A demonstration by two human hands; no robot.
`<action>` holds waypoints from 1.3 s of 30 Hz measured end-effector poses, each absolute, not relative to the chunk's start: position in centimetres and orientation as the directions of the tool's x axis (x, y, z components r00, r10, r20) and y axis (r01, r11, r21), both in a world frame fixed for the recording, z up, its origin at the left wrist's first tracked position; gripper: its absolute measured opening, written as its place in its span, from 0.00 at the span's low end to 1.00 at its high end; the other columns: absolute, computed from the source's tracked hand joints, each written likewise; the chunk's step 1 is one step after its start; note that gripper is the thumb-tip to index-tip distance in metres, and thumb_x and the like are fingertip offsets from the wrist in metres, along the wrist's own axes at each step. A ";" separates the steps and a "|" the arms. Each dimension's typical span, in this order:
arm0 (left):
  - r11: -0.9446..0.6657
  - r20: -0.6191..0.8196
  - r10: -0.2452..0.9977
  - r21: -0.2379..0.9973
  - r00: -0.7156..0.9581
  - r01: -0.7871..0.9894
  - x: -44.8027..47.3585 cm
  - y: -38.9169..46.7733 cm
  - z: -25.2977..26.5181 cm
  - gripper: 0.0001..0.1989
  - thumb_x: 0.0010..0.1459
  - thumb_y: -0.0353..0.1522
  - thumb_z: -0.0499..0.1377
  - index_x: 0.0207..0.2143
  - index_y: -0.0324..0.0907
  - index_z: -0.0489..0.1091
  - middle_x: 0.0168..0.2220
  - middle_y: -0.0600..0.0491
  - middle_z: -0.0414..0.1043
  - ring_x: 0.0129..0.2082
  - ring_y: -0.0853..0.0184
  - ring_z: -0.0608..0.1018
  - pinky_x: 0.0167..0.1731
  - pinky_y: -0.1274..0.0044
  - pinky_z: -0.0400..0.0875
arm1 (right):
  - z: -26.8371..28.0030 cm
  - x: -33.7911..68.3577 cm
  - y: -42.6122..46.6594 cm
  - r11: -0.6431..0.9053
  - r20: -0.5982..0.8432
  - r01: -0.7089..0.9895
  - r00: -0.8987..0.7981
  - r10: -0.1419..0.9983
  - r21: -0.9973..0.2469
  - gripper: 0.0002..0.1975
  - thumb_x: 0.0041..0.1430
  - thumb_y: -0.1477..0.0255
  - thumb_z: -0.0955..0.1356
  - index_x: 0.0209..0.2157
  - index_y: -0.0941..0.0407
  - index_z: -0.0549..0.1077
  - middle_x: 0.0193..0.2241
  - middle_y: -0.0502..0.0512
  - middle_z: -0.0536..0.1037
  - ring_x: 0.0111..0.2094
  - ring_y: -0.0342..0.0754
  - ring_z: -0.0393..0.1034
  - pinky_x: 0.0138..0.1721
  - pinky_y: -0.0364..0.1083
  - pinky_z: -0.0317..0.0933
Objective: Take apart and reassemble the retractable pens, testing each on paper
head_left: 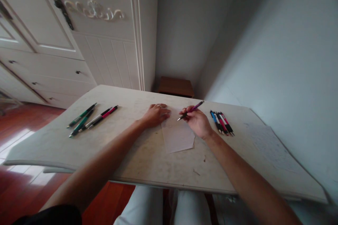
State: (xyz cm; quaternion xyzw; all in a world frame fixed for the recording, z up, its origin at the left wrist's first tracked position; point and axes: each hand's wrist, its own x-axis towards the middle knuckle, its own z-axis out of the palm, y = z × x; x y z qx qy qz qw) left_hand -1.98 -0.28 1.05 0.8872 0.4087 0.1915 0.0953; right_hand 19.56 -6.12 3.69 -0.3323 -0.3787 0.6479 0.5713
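Observation:
My right hand [196, 121] is closed round a purple and black pen [196, 106], whose tip points down and left over a sheet of paper [179, 139]. Whether the tip touches the sheet I cannot tell. Resting at the sheet's upper left edge, my left hand [155, 115] lies flat with fingers stretched out and a ring on one finger. Right of my right hand, several pens [222, 123] with blue, white, pink and black barrels lie side by side. Farther left lie more pens: green ones [81, 121] and a pink and black one [104, 116].
All of this lies on a worn white table [132, 161] with marks on its right side. A white cabinet [111, 56] stands behind at left, and a pale wall [277, 59] runs along the right. Beyond the far edge is a brown wooden box-like piece [175, 86].

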 end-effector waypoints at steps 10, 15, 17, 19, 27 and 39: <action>-0.644 0.273 0.765 0.327 0.583 0.692 -2.1 0.1 0.6 0.17 0.63 0.42 0.53 0.49 0.50 0.74 0.55 0.49 0.70 0.57 0.60 0.70 0.58 0.66 0.58 | 5.7 19.6 -7.7 -0.119 0.037 -0.630 -0.228 0.973 -0.768 0.24 0.55 0.46 0.62 0.22 0.52 0.60 0.21 0.47 0.58 0.22 0.45 0.55 0.33 0.50 0.63; -0.642 0.269 0.767 0.326 0.582 0.695 -2.1 -0.1 0.9 0.16 0.63 0.41 0.53 0.49 0.49 0.74 0.55 0.48 0.70 0.57 0.61 0.70 0.58 0.65 0.58 | 6.0 19.9 -7.8 -0.099 0.049 -0.593 -0.228 0.973 -0.799 0.28 0.56 0.43 0.58 0.18 0.52 0.57 0.19 0.47 0.56 0.21 0.45 0.52 0.30 0.49 0.60; -0.641 0.265 0.768 0.327 0.583 0.695 -2.0 -0.2 1.0 0.17 0.63 0.41 0.53 0.50 0.49 0.74 0.55 0.48 0.70 0.57 0.61 0.70 0.58 0.65 0.58 | 6.1 19.8 -7.8 -0.076 0.079 -0.614 -0.222 0.972 -0.785 0.29 0.56 0.42 0.58 0.19 0.52 0.60 0.18 0.47 0.57 0.20 0.44 0.52 0.28 0.48 0.59; -0.641 0.263 0.767 0.334 0.585 0.691 -2.0 -0.2 1.0 0.17 0.63 0.41 0.53 0.50 0.48 0.74 0.55 0.47 0.70 0.57 0.60 0.70 0.58 0.64 0.58 | 6.1 19.7 -7.8 -0.077 0.091 -0.631 -0.229 0.969 -0.772 0.30 0.55 0.40 0.59 0.21 0.52 0.64 0.17 0.47 0.57 0.20 0.44 0.52 0.27 0.48 0.59; -0.657 0.266 0.753 0.332 0.602 0.676 -2.2 0.2 0.4 0.16 0.63 0.43 0.55 0.50 0.53 0.75 0.56 0.47 0.69 0.58 0.57 0.68 0.57 0.62 0.57 | 4.9 19.5 -6.8 -0.133 0.021 -0.636 -0.229 0.973 -0.760 0.14 0.60 0.60 0.65 0.30 0.54 0.76 0.20 0.48 0.69 0.24 0.42 0.65 0.32 0.44 0.63; -0.654 0.266 0.756 0.332 0.598 0.680 -2.2 0.1 0.6 0.16 0.63 0.41 0.53 0.50 0.53 0.74 0.56 0.48 0.69 0.58 0.58 0.68 0.58 0.62 0.56 | 4.0 18.8 -7.8 0.059 0.059 -0.006 -0.184 0.981 -0.998 0.24 0.47 0.54 0.74 0.40 0.58 0.76 0.27 0.55 0.80 0.24 0.46 0.75 0.20 0.40 0.59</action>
